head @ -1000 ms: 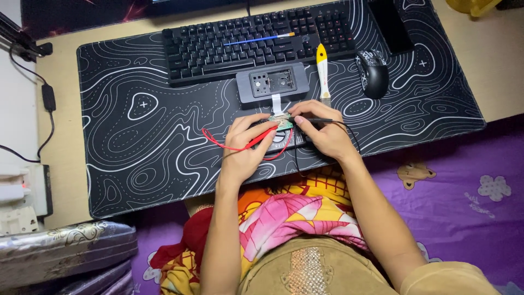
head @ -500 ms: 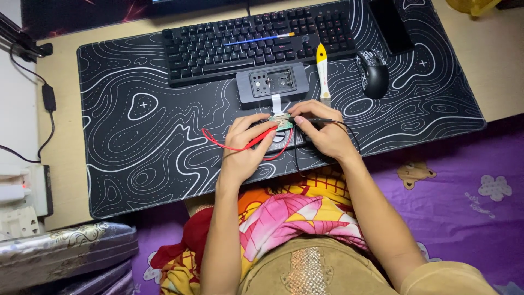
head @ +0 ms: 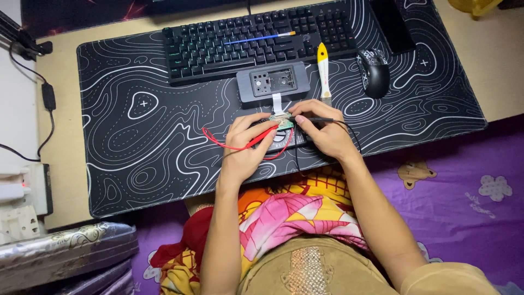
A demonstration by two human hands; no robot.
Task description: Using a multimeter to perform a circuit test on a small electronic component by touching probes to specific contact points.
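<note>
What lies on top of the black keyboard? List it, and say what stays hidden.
A thin blue paintbrush lies across the black keyboard, near its middle. Nothing else rests on it. The keys beneath the brush are covered.

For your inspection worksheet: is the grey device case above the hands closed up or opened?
Opened: the grey case shows bare cut-out recesses, and a flat ribbon cable runs out toward the hands.

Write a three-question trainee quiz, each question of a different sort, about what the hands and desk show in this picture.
1. True or false: the left hand holds a red probe.
2. What lies on the keyboard? A) a blue-handled brush B) a spoon C) scissors
3. Fill in: the right hand holds a ____ probe.

Key: 1 true. 2 A. 3 black. Both probe tips meet at a small circuit board, linked by a flat ribbon to a grey case.
</note>
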